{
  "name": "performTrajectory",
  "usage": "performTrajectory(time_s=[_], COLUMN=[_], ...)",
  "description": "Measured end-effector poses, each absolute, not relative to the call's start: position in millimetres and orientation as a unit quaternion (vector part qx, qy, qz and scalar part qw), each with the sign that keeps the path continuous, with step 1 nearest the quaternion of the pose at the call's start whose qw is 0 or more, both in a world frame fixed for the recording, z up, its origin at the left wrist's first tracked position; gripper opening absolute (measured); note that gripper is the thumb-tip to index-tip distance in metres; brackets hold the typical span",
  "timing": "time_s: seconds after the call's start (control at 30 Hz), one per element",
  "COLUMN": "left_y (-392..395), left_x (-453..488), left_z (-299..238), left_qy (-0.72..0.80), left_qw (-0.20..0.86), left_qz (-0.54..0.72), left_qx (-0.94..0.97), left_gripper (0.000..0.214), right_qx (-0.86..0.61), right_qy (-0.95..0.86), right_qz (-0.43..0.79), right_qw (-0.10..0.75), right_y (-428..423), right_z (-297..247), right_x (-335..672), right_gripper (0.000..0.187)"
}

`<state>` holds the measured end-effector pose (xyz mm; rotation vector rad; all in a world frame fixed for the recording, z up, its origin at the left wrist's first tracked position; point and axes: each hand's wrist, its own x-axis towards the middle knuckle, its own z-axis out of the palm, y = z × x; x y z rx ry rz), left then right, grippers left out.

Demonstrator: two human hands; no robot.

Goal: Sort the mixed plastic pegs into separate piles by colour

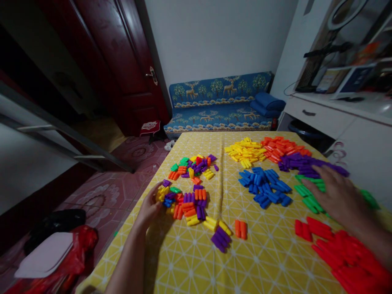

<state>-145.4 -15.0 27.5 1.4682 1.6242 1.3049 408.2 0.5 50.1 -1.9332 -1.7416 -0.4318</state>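
Observation:
A yellow patterned tablecloth [269,253] carries many small plastic pegs. My left hand [150,206] is at the left edge of a mixed-colour heap [187,201], fingers curled against yellow and purple pegs there. My right hand [335,192] lies flat, fingers spread, on the green peg pile [308,195]. Sorted piles lie around: yellow [246,151], orange [283,148], purple [301,163], blue [266,185] and red [339,249]. A second mixed heap [192,165] sits farther back.
A few loose pegs, purple [220,239] and orange [241,228], lie near the table's middle front. A blue sofa [220,104] stands behind, a dark red door [122,65] at left, a white cabinet [339,118] at right. A red bag [55,255] lies on the floor.

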Motion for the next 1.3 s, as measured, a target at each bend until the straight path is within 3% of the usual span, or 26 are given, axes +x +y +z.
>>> performTrajectory(time_s=[0.07, 0.13, 0.3, 0.53, 0.63, 0.7, 0.87, 1.0, 1.13, 1.23, 1.3], left_y=[-12.6, -11.5, -9.8, -28.1, -53.1, -68.5, -82.0, -76.0, -68.7, -64.3, -61.7], left_x=[-151.1, -151.1, -142.3, -118.9, -99.4, -85.0, -56.4, -40.8, -26.4, -16.9, -10.8], left_z=[25.3, 23.2, 11.3, 21.3, 39.2, 46.1, 40.9, 31.9, 23.6, 22.2, 25.8], left_qy=[0.568, 0.559, 0.598, 0.648, 0.625, 0.582, 0.579, 0.622, 0.629, 0.568, 0.524], left_qw=[0.311, 0.257, 0.149, 0.096, 0.140, 0.194, 0.189, 0.148, 0.195, 0.360, 0.502], left_qz=[0.443, 0.392, 0.352, 0.439, 0.466, 0.395, 0.178, 0.108, 0.232, 0.413, 0.493], left_qx=[0.620, 0.684, 0.704, 0.615, 0.610, 0.684, 0.773, 0.761, 0.716, 0.614, 0.480], left_gripper=[0.064, 0.065, 0.058, 0.032, 0.029, 0.027, 0.053, 0.067, 0.046, 0.028, 0.034], right_qx=[-0.622, -0.554, -0.494, -0.549, -0.575, -0.588, -0.619, -0.602, -0.573, -0.573, -0.589], right_qy=[-0.706, -0.751, -0.813, -0.805, -0.775, -0.746, -0.699, -0.741, -0.794, -0.804, -0.786], right_qz=[-0.074, 0.022, 0.170, 0.157, 0.169, 0.192, 0.210, 0.242, 0.193, 0.149, 0.160], right_qw=[0.330, 0.358, 0.257, 0.160, 0.198, 0.245, 0.290, 0.172, 0.068, 0.055, 0.103], right_y=[-9.0, -25.2, -70.1, -72.6, -70.5, -70.3, -67.7, -76.5, -90.7, -87.5, -77.9], right_z=[49.5, 46.4, 51.0, 43.3, 35.3, 35.3, 45.6, 58.7, 68.2, 65.9, 59.2], right_x=[360.1, 307.2, 195.0, 128.0, 123.3, 127.0, 159.2, 184.2, 178.2, 166.7, 163.7], right_gripper=[0.054, 0.043, 0.029, 0.037, 0.033, 0.032, 0.033, 0.040, 0.048, 0.041, 0.037])
